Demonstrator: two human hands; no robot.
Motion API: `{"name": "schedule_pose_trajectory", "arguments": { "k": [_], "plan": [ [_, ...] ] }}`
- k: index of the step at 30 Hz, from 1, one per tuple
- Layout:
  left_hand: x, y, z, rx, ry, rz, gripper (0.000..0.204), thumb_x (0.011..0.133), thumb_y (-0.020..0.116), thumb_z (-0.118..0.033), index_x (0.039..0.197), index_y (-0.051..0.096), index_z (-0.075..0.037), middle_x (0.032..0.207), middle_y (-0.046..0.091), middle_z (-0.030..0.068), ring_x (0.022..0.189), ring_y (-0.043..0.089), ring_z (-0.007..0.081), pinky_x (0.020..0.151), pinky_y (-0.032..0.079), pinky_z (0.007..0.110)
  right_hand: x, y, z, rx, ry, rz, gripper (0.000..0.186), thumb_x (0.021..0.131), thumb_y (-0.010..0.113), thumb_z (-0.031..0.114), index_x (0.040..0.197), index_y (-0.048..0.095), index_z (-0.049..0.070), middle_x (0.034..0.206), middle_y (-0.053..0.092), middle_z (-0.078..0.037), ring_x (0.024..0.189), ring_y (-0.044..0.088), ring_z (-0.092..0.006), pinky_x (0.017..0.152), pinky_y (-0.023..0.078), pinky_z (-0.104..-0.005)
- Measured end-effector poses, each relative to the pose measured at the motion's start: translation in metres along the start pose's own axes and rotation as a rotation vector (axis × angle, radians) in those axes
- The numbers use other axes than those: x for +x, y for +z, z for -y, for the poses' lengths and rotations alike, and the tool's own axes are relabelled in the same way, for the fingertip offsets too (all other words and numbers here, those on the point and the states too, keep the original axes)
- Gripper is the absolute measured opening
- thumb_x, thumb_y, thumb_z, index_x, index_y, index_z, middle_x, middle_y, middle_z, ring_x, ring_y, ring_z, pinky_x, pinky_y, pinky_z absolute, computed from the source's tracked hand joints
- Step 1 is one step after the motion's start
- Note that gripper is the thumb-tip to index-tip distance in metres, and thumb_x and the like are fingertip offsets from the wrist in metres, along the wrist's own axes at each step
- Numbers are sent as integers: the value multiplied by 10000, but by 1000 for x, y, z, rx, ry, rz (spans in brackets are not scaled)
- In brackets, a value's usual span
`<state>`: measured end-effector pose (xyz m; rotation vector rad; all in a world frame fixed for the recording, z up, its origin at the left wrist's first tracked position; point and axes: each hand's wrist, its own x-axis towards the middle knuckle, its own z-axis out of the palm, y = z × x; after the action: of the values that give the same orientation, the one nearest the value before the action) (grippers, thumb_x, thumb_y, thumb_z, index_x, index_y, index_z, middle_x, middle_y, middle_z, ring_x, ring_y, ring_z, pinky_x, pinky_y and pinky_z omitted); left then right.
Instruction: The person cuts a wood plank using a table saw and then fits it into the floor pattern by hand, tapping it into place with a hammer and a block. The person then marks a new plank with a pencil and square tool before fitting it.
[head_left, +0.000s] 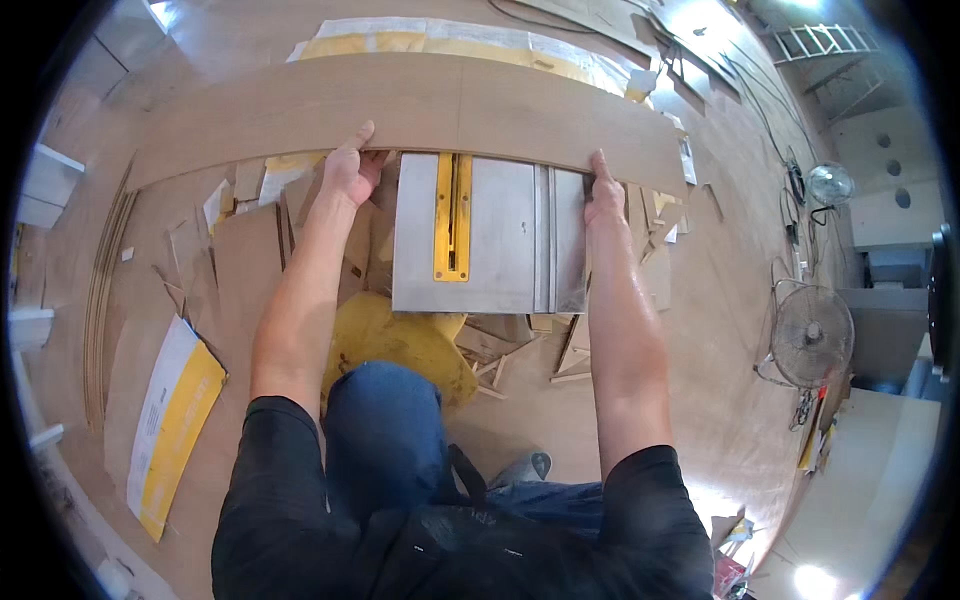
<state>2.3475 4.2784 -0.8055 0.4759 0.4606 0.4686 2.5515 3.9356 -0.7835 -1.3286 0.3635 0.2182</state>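
Across the brown floor [735,270], scraps [250,250] surround a metal saw table [500,230]

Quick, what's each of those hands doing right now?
Left hand: holding the near edge of the long brown board, thumb on top.
Right hand: holding the same edge farther right; its fingers are mostly hidden.

Black shirt [370,560] and blue pants [385,440].
The shirt has short black sleeves [275,465] and a few small, pale marks [480,517] on it, too blurry to read. The pants are dark blue cloth. One shoe [531,466] shows, and it looks grey. The left hand [352,174] and the right hand [604,196] are bare, and so are both forearms [302,290].
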Motion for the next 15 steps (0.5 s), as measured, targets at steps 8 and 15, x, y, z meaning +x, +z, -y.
{"name": "schedule_pose_trajectory", "arguments": {
  "k": [8, 15],
  "plan": [
    [-3, 1, 10, 48, -5, -89, 340, 900, 655, 50, 1209, 542, -34, 1138, 616, 109, 1044, 637, 250, 988, 554, 400, 3, -7, -12, -117, -30, 139, 473, 826, 838, 264, 1153, 661, -29, 1015, 677, -44, 868, 570, -154, 792, 488, -309],
    [-12, 6, 10, 100, -19, -105, 226, 933, 652, -24, 1146, 578, -43, 1086, 657, 83, 1032, 659, 215, 982, 563, 373, 0, -10, -8, -150, -18, 117, 538, 842, 819, 221, 1256, 615, -56, 1248, 642, -122, 1106, 587, -223, 939, 465, -352]
  ]
}}
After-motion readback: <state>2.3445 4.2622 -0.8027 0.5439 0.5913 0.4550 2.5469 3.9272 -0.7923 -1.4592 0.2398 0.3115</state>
